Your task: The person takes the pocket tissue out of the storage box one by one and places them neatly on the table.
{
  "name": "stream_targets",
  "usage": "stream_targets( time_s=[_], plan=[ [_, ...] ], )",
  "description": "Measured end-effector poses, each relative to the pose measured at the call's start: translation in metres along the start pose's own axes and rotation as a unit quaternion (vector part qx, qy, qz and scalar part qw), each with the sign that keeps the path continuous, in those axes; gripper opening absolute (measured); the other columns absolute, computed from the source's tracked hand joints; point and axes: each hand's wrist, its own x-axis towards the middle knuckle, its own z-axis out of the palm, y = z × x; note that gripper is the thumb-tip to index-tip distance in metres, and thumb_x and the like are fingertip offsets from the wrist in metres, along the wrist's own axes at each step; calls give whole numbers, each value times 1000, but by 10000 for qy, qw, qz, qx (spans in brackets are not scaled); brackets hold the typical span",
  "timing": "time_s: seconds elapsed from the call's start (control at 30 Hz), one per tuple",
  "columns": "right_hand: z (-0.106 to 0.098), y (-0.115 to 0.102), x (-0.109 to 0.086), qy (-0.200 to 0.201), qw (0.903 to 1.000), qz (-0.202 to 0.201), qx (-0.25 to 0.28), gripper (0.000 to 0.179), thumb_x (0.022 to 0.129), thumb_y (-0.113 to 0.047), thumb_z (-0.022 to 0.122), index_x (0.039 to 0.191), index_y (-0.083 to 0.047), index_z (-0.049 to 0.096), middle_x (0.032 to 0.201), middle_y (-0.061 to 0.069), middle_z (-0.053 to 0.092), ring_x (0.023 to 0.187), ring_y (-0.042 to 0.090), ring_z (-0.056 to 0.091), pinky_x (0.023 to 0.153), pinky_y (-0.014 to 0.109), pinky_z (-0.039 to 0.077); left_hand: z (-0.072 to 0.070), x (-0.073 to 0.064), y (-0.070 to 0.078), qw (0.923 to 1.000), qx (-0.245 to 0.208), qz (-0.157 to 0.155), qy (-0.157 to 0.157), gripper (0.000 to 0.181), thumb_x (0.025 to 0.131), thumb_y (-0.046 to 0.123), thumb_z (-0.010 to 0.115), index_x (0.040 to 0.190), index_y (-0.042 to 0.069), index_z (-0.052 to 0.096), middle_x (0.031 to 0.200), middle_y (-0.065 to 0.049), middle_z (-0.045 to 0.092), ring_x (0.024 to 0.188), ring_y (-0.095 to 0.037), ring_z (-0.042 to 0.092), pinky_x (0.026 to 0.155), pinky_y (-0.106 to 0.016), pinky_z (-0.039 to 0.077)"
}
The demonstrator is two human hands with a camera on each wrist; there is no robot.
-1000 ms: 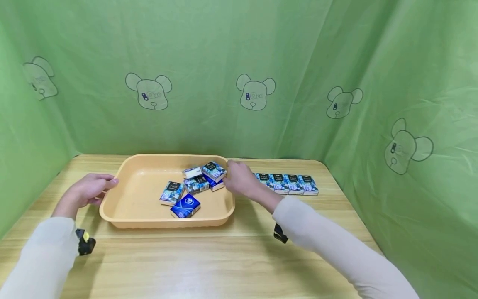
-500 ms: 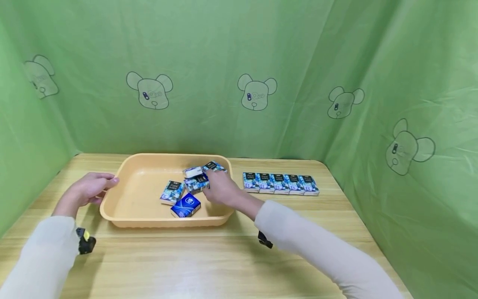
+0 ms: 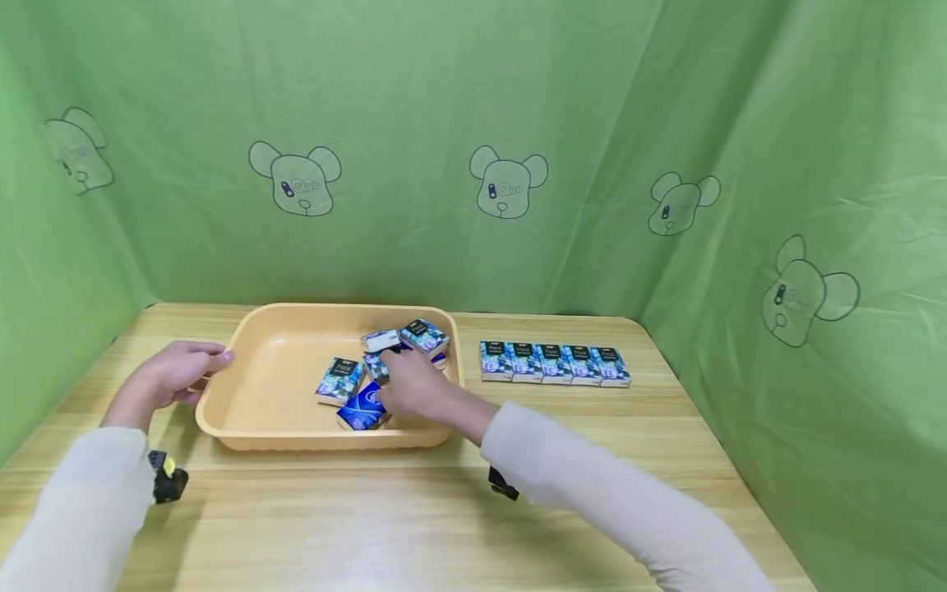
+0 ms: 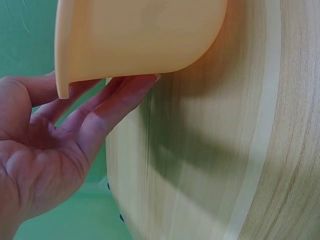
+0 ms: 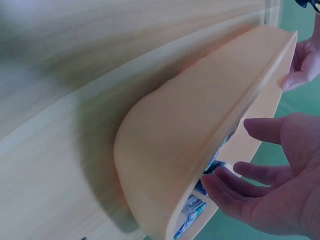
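A peach plastic tray [image 3: 259, 395] stands on the table in the head view. My left hand [image 3: 173, 374] grips its left rim, thumb over the edge and fingers against the outer wall [image 4: 145, 45]. Inside lie several small tissue packs: a flowered pack [image 3: 340, 381], a plain blue pack [image 3: 362, 409], and a flowered pack [image 3: 424, 336] at the back right. Over the pile is my right hand [image 3: 418, 386], which partly hides the packs beneath. The right wrist view shows its fingers spread and apart, with nothing held between them.
Right of the tray, several flowered tissue packs [image 3: 553, 363] stand side by side in a straight row on the wooden table [image 3: 311, 518]. A green curtain [image 3: 399, 238] with bear-head outlines encloses the back and sides.
My right hand has moved left from the tray's right rim to above the middle of the pile, uncovering the leftmost pack of the row. The left hand keeps its place.
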Motion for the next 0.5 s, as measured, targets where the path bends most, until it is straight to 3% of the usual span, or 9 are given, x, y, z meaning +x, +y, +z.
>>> stream_targets(
  time_s=[0.13,0.2,0.5],
  plan=[
    [6,-6,-1,-89,9996,-177,-202,56,96,-25,69,147,-7,52,139,11,63,127,25,60,105,37,53,0,0,-1,10000,-6,5,-1,73,109,36,42,156,-10,11,152,-40,31,96,-15,64,78,-31,62],
    [9,-8,-2,-95,9991,-301,-286,53,96,-24,69,145,-8,54,139,10,63,130,26,59,108,37,51,0,1,-1,10000,-16,9,-3,73,109,36,42,157,-10,11,152,-40,31,94,-14,64,78,-31,62],
    [18,-16,1,-166,9971,-561,-477,44,95,-27,70,135,-10,64,128,4,70,119,20,64,97,31,56,0,3,-2,10000,-52,33,-33,73,109,36,41,157,-10,11,152,-40,32,90,-8,65,77,-31,62]
  ],
)
